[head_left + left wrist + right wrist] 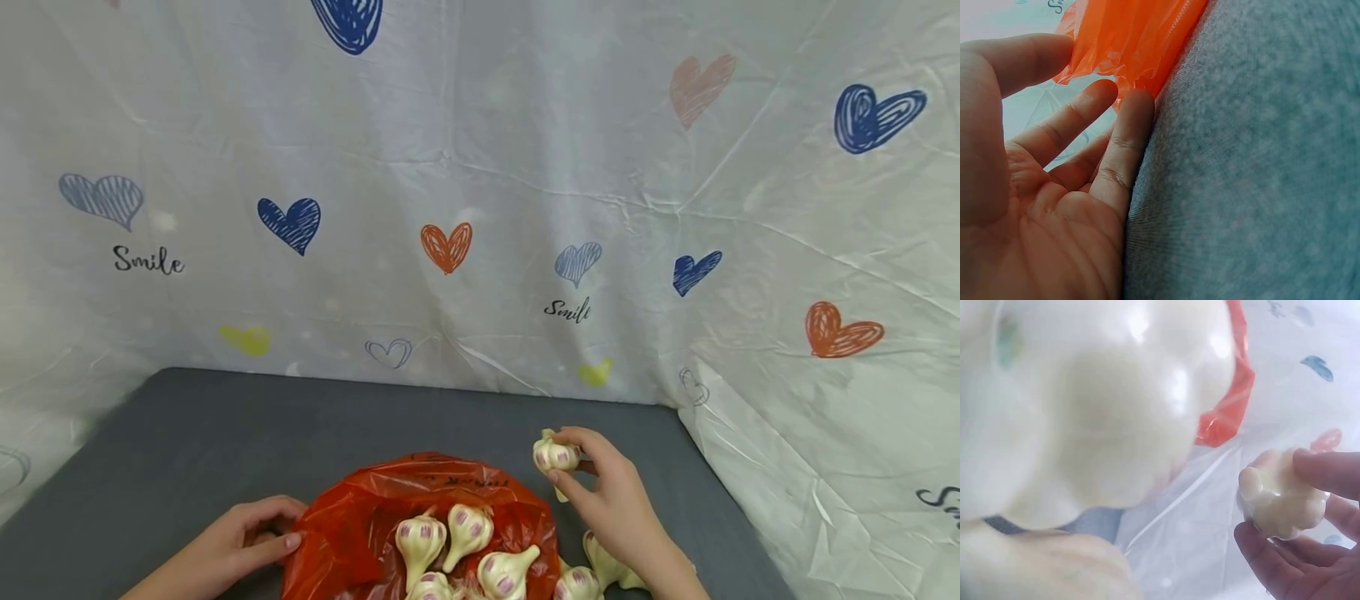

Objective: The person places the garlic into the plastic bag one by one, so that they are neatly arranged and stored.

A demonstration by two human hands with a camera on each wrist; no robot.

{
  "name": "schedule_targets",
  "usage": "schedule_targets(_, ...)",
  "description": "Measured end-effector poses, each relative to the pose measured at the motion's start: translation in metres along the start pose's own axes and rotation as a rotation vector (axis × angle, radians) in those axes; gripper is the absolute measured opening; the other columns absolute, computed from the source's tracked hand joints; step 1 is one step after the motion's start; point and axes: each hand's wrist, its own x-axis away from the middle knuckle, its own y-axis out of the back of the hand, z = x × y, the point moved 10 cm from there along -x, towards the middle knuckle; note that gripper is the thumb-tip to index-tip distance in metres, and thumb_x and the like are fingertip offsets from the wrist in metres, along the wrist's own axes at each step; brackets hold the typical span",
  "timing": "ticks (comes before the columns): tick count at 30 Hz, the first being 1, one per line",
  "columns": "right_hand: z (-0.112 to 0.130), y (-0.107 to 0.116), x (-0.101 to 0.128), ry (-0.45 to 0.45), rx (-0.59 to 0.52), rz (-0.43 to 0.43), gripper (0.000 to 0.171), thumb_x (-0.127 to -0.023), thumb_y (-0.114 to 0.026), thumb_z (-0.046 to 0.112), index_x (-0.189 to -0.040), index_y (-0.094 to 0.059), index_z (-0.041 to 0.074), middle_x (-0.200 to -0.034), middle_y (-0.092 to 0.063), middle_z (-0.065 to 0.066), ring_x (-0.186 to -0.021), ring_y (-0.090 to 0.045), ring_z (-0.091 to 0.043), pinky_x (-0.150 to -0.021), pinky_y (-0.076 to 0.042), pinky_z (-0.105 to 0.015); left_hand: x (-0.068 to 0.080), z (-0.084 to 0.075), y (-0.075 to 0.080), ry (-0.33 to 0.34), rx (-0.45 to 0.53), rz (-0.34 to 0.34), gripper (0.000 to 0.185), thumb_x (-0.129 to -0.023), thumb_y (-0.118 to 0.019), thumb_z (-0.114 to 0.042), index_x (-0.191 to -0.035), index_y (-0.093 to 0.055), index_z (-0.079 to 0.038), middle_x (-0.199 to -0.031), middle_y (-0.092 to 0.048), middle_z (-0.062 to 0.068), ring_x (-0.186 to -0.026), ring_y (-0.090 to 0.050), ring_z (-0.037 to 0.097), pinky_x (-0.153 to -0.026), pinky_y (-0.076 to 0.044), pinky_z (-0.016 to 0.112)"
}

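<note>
In the head view, a red plastic bag (352, 508) lies open on the dark table with several garlic bulbs (506, 573) inside. My right hand (611, 492) pinches one pale, purple-marked garlic bulb (553, 454) between thumb and fingers, above the table and right of the bag. The right wrist view shows this held bulb (1282, 494) from another side. At the bag's left edge is my left hand (243, 537). In the left wrist view its thumb and fairly straight fingertips touch the orange-red plastic (1138, 44), spread apart from each other.
More garlic bulbs (577, 583) lie on the table right of the bag, partly behind the right forearm. Large bulbs (1104, 412) fill the near part of the right wrist view. A white curtain (495, 167) printed with hearts hangs behind the grey table (300, 417).
</note>
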Motion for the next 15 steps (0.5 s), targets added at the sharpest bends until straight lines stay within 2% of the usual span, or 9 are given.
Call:
schedule_targets(6, 0.008, 0.001, 0.002, 0.025, -0.006, -0.006, 0.046, -0.093, -0.089, 0.009, -0.133, -0.072, 0.024, -0.136, -0.069, 0.008, -0.121, -0.07, -0.016, -0.095, -0.062, -0.037, 0.001, -0.001, 0.0, -0.028, -0.022, 0.001, 0.036, -0.116, -0.041, 0.004, -0.144, -0.063, 0.003, -0.131, -0.073, 0.011, -0.109, -0.073, 0.025, -0.092, -0.062, 0.035)
schedule_targets(15, 0.015, 0.0, 0.004, 0.048, -0.067, -0.008, 0.046, -0.093, -0.089, 0.011, -0.133, -0.072, 0.026, -0.138, -0.068, 0.008, -0.12, -0.07, -0.014, -0.095, -0.062, -0.039, 0.001, -0.001, 0.001, -0.029, -0.038, -0.008, 0.036, -0.116, -0.041, 0.005, -0.144, -0.063, 0.003, -0.129, -0.074, 0.01, -0.107, -0.074, 0.024, -0.091, -0.062, 0.035)
